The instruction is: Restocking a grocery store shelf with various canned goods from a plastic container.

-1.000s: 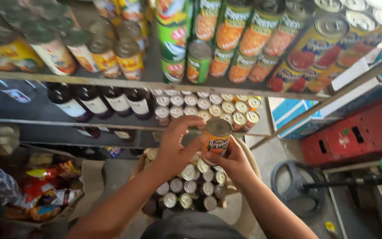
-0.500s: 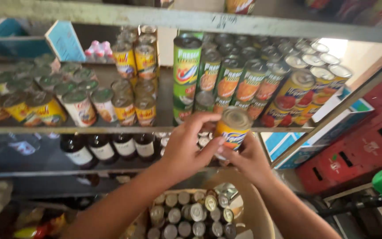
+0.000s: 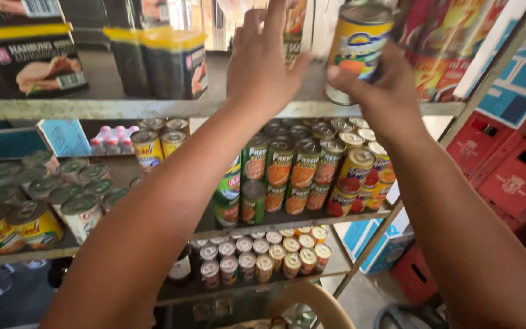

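can: yellow-and-blue labelled metal tin can [image 3: 358, 45], upright, long axis vertical, base just over the front edge of the grey metal top shelf [image 3: 92, 108]
right hand [image 3: 385, 85]: fingers [image 3: 342, 78] clamped on the can's lower side, from below-right; nearer hand
left hand [image 3: 262, 58]: just left of can, fingers spread, not gripping, palm at shelf edge
behind fingers: red-labelled cans [image 3: 439, 36]
left of fingers: dark boxes with yellow bands [image 3: 165, 58]
below fingers: shelf of orange-labelled tins [image 3: 299, 164], small cans lower down [image 3: 263, 253]
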